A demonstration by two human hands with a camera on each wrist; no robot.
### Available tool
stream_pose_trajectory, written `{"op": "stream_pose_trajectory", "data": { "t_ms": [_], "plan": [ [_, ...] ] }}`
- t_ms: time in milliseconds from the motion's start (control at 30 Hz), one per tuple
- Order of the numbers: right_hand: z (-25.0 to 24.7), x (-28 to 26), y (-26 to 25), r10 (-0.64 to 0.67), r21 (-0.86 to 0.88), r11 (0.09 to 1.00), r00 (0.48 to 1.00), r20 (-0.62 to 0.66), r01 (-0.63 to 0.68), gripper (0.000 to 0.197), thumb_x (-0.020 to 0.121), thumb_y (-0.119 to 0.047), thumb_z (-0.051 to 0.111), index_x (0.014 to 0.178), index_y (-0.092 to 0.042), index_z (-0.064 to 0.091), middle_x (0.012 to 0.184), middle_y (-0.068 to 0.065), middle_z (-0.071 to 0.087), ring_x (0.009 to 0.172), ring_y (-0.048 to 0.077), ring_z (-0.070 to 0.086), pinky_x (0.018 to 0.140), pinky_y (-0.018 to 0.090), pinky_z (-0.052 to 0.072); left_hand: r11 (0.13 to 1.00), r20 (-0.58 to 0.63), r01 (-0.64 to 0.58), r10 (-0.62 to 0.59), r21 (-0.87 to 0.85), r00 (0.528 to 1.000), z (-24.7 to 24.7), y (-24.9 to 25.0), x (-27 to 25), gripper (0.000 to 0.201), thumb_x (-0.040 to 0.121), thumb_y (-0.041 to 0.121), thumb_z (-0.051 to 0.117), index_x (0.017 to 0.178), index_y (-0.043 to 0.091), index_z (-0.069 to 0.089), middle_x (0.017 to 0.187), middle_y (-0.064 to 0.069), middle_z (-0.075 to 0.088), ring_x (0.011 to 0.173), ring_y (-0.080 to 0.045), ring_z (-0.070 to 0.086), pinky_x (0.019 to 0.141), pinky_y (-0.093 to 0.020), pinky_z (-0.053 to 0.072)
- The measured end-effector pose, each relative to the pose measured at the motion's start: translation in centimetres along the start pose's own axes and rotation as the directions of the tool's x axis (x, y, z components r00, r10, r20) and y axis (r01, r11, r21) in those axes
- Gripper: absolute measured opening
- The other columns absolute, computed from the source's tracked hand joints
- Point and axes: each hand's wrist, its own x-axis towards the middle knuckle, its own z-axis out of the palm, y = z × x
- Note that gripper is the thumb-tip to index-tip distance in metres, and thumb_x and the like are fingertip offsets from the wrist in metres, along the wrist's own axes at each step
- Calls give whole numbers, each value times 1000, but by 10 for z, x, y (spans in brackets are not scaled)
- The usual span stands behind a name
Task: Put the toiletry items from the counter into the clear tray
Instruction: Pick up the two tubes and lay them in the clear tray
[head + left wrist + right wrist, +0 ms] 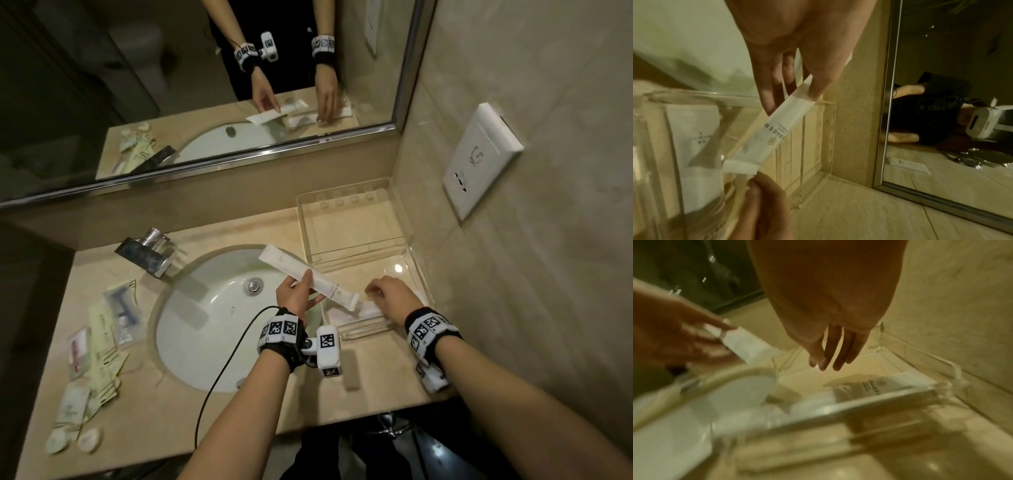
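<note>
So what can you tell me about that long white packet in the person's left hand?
The long white packet is a slim, flat sachet, seemingly of matte paper or plastic film, with small dark print and a round flower-like logo near one end. The left hand pinches it around mid-length between thumb and fingers, holding it slanted in the air above the sink's right edge, its lower end reaching over the clear tray. Nothing else clearly touches it.

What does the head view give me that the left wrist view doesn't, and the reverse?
Only the head view shows the pile of pale sachets left of the white sink basin, the chrome tap, and the right hand reaching into the clear acrylic tray. Only the left wrist view shows the printed emblem on the packet. Both show the left hand pinching the long white paper packet beside the tray.
</note>
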Motion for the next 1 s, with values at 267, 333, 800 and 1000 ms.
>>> {"op": "stream_pose_trajectory", "data": {
  "t_ms": [267,333,800,1000],
  "plan": [
    [-41,9,-37,-101,326,940,995,3,95,25,85,-29,71,106,-17,69,92,2,73,86,13,67,74,19,50,996,189,91,-87,-11,978,23,-10,-17,34,81,12,74,110,-2,61,101,-17,69,80,-26,69,69,-31,62],
    [-40,12,-35,-89,231,970,995,49,76,22,83,-24,73,103,-14,70,91,6,72,86,19,65,75,25,48,995,203,102,-102,12,974,20,-12,-16,39,79,12,76,112,-3,62,102,-19,69,82,-27,68,67,-30,61],
    [-28,9,7,150,-295,952,961,234,-77,22,84,-18,69,106,-19,68,113,3,64,100,20,62,92,35,52,558,396,-401,137,726,908,4,-20,11,30,75,7,77,104,10,70,101,-7,70,88,-19,62,83,-27,52],
    [-36,3,14,150,-349,934,973,173,-82,30,86,-16,68,114,-23,66,120,1,63,108,19,61,94,35,51,214,499,-495,35,842,866,14,-43,8,41,81,1,64,122,11,64,123,-10,64,113,-24,60,102,-29,44]
  ]
}}
